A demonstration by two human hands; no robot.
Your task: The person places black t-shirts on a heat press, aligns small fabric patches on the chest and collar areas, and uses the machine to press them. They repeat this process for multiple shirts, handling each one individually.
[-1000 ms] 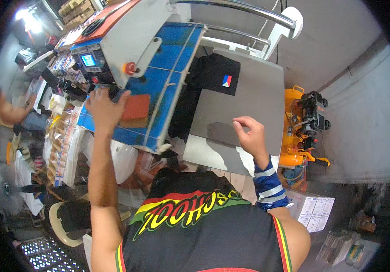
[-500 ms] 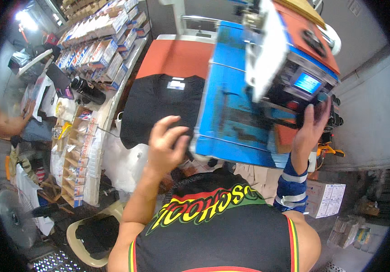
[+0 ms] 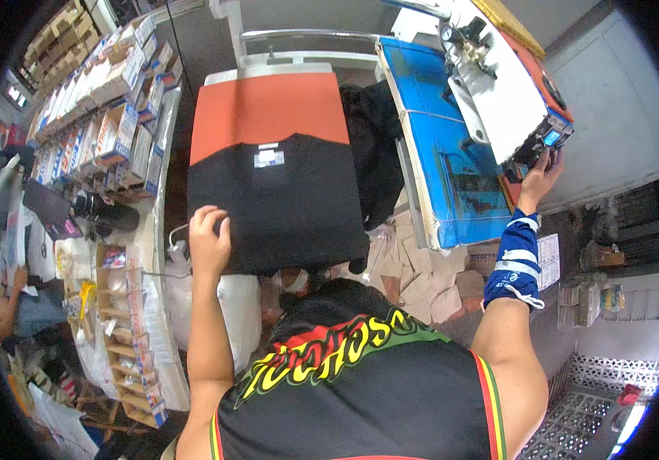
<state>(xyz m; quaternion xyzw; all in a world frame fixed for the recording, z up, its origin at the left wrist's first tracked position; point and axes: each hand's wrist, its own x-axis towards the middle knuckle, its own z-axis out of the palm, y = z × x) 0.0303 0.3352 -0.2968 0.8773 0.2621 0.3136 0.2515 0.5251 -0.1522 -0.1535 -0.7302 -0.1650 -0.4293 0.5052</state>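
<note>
The heat press head (image 3: 490, 100) has swung right, uncovering the black T-shirt (image 3: 279, 203) on the orange platen (image 3: 268, 107). Left hand (image 3: 208, 241) fingers curl on its edge; right hand (image 3: 538, 178) grips the press handle.

Single head fisheye, steep downward, close over press bench (image 3: 268, 107).

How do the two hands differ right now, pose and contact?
The left hand lies low on the black shirt's near left corner; the right hand reaches out to the swung-aside press head. The left forearm is bare; the right wears a blue-and-white sleeve. Both touch something.
</note>
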